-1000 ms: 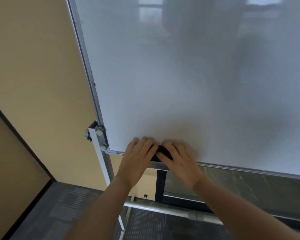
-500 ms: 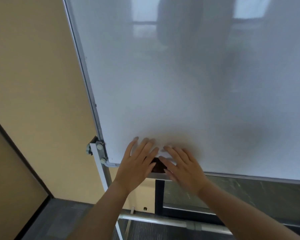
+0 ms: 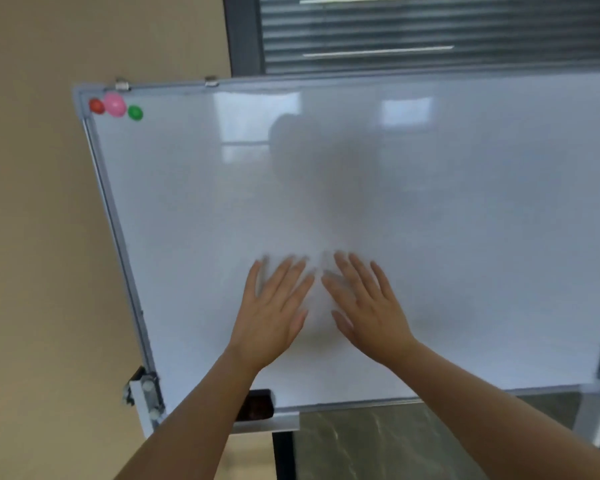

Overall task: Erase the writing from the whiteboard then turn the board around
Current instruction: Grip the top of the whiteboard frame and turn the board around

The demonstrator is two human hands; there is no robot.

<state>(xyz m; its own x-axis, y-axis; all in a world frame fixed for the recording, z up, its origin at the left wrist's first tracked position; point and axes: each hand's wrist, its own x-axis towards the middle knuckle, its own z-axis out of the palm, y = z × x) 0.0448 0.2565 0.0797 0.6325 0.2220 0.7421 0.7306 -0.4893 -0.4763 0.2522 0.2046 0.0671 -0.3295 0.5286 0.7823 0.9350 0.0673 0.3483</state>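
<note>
A white whiteboard [image 3: 465,220] in a grey metal frame fills most of the view; I see no writing on its surface. My left hand [image 3: 274,313] and my right hand [image 3: 368,306] rest side by side on the lower middle of the board, fingers spread and pointing up, holding nothing. A dark eraser [image 3: 258,408] lies on the tray at the board's bottom edge, just right of my left forearm, partly hidden by it.
Red [image 3: 96,106], pink [image 3: 115,104] and green [image 3: 135,112] magnets sit in the board's top left corner. The stand's left post with its pivot bracket [image 3: 144,393] is at lower left. A beige wall lies left, window blinds [image 3: 430,29] above.
Both hands have let go of the eraser, left it on the tray, and moved up onto the board with fingers spread. The view has lifted, showing the board's top edge.
</note>
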